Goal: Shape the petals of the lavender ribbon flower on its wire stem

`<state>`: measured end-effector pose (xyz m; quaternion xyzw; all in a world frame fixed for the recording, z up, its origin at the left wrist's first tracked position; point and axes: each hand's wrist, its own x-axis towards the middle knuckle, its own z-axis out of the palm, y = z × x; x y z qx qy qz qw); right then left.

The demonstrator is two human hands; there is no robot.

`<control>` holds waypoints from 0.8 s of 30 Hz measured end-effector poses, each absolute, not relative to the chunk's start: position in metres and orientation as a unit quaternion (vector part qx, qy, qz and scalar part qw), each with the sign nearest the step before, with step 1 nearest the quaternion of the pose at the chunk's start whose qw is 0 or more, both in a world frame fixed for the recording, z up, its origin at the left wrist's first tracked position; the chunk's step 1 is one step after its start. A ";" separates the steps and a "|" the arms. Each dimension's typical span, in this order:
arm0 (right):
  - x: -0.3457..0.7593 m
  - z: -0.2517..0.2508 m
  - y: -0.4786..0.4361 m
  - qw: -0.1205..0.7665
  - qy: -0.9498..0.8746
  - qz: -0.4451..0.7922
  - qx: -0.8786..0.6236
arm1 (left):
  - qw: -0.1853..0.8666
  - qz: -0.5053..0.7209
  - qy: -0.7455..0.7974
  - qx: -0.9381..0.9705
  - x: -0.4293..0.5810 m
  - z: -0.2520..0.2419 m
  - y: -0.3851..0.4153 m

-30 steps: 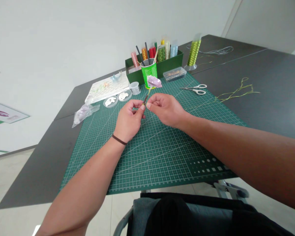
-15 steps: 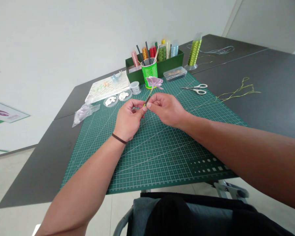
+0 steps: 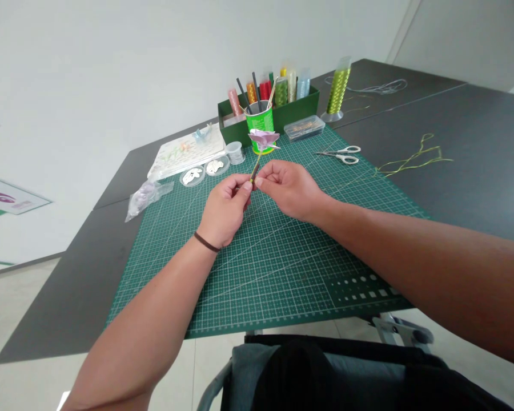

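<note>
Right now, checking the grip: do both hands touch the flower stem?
Touching. The head view shows the left hand and right hand both pinching the stem below the flower.

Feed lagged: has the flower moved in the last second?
Yes. The flower shifted left, from the green cup's right edge to across its front.

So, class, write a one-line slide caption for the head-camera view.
Left hand and right hand pinch a thin-stemmed purple flower above a green cutting mat, scissors lying nearby.

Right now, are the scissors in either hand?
No, the scissors lie on the green mat, while the left hand and right hand both pinch the flower stem.
</note>
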<state>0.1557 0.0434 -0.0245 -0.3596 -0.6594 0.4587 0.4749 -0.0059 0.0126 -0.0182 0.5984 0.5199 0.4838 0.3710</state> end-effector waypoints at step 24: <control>0.154 -0.030 0.047 0.486 -0.644 0.468 -0.361 | 0.374 0.487 0.535 0.580 -0.005 -0.014 0.010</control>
